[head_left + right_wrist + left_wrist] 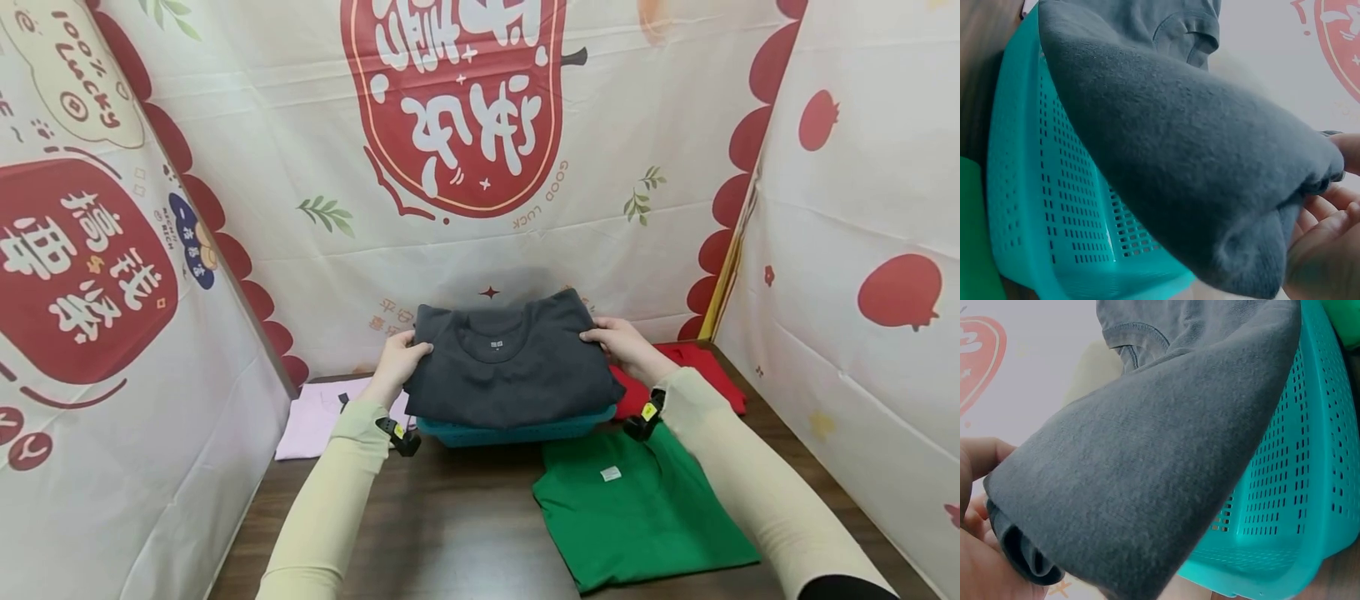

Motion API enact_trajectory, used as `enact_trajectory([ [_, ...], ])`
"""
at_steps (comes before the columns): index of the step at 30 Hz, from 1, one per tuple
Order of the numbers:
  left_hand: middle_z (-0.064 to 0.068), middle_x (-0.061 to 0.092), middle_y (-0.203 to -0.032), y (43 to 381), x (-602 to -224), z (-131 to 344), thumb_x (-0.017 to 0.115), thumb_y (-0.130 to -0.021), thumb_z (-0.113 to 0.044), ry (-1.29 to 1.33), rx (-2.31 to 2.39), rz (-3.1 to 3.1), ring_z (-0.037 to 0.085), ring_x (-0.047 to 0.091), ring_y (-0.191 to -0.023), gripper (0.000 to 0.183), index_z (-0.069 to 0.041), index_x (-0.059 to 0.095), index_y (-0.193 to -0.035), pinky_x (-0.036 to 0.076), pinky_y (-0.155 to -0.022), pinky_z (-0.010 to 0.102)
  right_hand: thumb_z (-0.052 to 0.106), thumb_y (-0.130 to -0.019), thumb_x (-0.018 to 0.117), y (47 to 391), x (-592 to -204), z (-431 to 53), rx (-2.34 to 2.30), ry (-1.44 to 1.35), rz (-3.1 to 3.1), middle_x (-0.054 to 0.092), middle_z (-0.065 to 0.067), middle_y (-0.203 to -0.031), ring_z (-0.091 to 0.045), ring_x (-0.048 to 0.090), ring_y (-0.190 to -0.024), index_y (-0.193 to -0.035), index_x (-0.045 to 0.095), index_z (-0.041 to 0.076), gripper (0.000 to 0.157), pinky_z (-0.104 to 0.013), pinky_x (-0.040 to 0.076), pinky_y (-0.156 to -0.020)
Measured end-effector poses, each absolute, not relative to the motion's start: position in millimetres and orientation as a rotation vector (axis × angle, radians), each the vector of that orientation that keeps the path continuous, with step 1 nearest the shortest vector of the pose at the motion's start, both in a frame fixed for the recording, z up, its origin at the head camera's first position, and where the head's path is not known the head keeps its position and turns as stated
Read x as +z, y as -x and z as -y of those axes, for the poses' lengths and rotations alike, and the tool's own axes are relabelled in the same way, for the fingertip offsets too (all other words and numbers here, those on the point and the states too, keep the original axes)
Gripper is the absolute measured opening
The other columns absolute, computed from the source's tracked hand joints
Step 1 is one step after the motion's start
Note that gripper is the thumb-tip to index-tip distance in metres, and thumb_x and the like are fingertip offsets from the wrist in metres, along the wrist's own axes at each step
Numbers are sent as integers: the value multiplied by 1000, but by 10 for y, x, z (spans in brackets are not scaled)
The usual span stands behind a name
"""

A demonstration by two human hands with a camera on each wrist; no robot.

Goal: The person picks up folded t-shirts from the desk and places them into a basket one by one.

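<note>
- Item held: a dark grey shirt [517,383], folded, collar uppermost and toward the far side, lies between the two hands.
- Governing relation: the shirt is above the mouth of the teal basket [517,434]; both wrist views show basket interior below its sagging underside. Whether the cloth touches the rim cannot be told.
- Axis: the shirt's long side runs left to right, matching the basket's; neither hand is plainly nearer to it, each being at one end.
- Left hand [399,360]: grips the left edge, thumb over the cloth, other fingers partly hidden beneath.
- Right hand [618,340]: pinches the right edge near the far corner, thumb and fingers on the fabric.
- Pose: both arms reach forward, forearms angled inward, hands at roughly matching height.
- Surroundings: a pink garment [311,425] lies left of the basket, a red garment [708,379] right, and a green shirt [645,508] near right, all on the brown table [450,525].
</note>
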State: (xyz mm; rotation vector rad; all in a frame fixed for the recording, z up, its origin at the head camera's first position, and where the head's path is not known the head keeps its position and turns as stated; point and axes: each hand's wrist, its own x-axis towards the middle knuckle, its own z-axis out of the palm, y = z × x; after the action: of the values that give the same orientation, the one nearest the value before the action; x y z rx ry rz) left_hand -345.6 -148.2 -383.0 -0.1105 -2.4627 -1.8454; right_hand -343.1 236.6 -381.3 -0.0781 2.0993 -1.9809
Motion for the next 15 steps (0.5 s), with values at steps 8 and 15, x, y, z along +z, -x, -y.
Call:
enact_trajectory([
  [8, 16, 68, -106, 3500, -3812, 1469, 61, -90, -10, 74, -1868, 2480, 23, 61, -82, 31, 0, 65, -119, 49, -76, 35, 15, -100, 52, 3541, -3800, -2354, -1928, 92, -2184, 43, -23, -140, -12, 65, -87, -146, 36, -2, 52, -32, 55, -81],
  [15, 18, 67, -110, 3547, -3778, 1422, 61, -90, -10, 115, -1859, 2475, 26, 62, -87, 32, 0, 64, -121, 49, -80, 38, 15, -100, 51, 3556, -3752, -2378, -1908, 101, -2214, 33, -23, -150, -10, 63, -91, -151, 26, 0, 59, -32, 54, -82],
])
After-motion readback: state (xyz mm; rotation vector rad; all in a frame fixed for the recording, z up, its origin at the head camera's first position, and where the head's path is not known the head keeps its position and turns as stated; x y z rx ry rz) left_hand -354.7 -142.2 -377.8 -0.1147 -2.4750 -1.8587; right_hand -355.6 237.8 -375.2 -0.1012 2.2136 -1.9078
